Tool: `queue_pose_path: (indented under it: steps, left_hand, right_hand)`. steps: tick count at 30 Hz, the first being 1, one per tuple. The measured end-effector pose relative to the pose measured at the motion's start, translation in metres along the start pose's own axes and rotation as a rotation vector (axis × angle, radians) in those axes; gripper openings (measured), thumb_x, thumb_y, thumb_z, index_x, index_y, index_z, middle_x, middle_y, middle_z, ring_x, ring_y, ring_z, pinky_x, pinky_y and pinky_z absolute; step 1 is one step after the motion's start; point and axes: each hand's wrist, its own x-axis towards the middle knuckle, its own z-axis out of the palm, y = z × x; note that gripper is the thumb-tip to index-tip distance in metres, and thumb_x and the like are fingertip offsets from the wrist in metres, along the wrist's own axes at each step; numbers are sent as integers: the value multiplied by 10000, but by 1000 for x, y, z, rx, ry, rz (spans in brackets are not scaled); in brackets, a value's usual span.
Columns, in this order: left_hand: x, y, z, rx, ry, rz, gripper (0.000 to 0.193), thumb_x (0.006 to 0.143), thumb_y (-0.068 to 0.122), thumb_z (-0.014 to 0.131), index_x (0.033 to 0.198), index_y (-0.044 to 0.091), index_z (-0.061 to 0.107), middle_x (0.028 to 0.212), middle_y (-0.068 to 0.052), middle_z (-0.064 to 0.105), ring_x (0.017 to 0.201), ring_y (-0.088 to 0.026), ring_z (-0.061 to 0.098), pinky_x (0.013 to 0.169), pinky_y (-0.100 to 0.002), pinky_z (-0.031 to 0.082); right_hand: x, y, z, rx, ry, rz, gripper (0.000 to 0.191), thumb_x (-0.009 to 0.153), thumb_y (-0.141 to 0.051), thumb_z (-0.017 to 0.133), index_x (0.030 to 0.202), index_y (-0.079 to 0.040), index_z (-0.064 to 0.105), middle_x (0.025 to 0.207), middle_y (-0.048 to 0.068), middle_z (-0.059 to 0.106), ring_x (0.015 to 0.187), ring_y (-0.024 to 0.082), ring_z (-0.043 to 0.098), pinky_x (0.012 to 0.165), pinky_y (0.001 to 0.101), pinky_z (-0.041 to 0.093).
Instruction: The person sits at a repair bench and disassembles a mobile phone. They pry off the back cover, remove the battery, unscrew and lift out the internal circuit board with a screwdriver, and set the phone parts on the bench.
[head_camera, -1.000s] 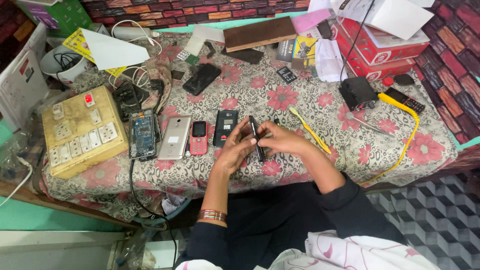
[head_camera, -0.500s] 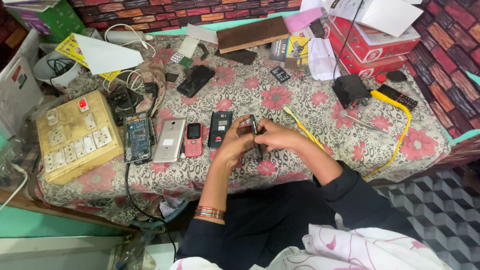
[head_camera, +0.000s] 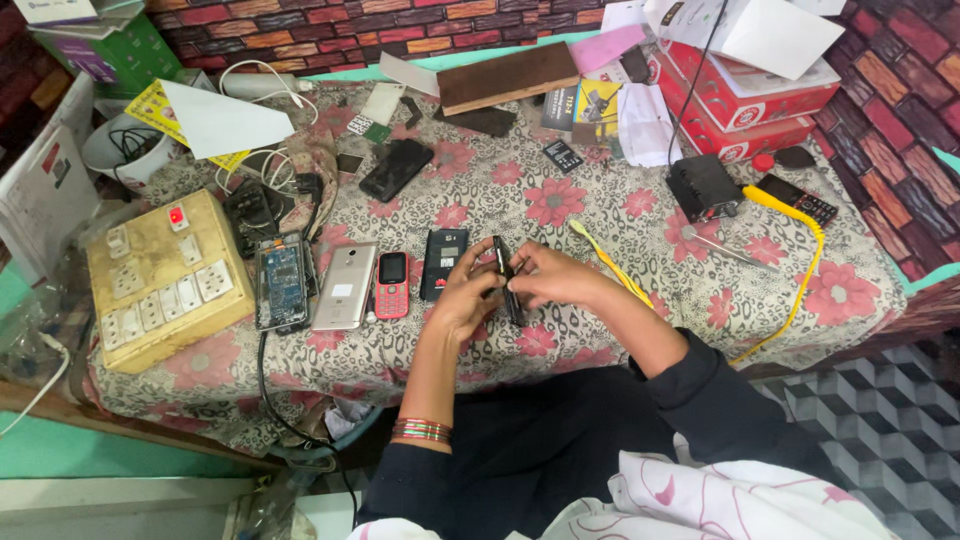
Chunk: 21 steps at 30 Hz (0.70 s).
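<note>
Both my hands hold a thin black phone (head_camera: 505, 268) on edge above a table covered in flowered cloth (head_camera: 600, 205). My left hand (head_camera: 462, 298) grips its near side and my right hand (head_camera: 545, 277) pinches its far side. Just left of my hands lie a black phone (head_camera: 444, 262), a small red keypad phone (head_camera: 392, 284), a silver phone (head_camera: 345, 286) and an opened phone showing its blue circuit board (head_camera: 281, 280). A yellow-handled tool (head_camera: 610, 265) lies beside my right forearm.
A worn yellow switch and socket board (head_camera: 160, 280) sits at the left edge. Another black phone (head_camera: 396, 169), cables (head_camera: 262, 205), a wooden block (head_camera: 508, 77), red boxes (head_camera: 745, 95), a small black box (head_camera: 704, 186) and a yellow cord (head_camera: 800, 270) crowd the back and right.
My hands have kept hold of the thin black phone and have hardly shifted. The view has drifted slightly.
</note>
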Motion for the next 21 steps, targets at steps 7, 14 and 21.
queue_pose_path:
  steps: [7, 14, 21]
  left_hand:
    - [-6, -4, -1, -37, -39, 40, 779, 811, -9, 652, 1522, 219, 429, 1356, -74, 542, 1085, -182, 563, 950, -449, 476]
    - [-6, 3, 10, 51, -9, 24, 771, 805, 21, 649, 1517, 218, 426, 1358, -85, 569, 1116, -185, 586, 949, -450, 480]
    - [-11, 15, 21, 106, 1, 4, 811, 773, 5, 635, 1512, 272, 436, 1342, -87, 583, 1146, -187, 600, 977, -497, 474]
  right_hand:
    - [26, 1, -17, 133, 77, -33, 490, 889, -196, 704, 1332, -75, 533, 1135, 65, 619, 1040, 164, 648, 782, 313, 605]
    - [34, -19, -18, 161, -47, 32, 584, 872, -209, 716, 1387, -91, 468, 1067, 91, 696, 921, 183, 706, 773, 360, 594]
    - [30, -31, -28, 99, -58, 73, 462, 891, -201, 650, 1327, -92, 543, 1083, 68, 690, 929, 192, 724, 819, 390, 627]
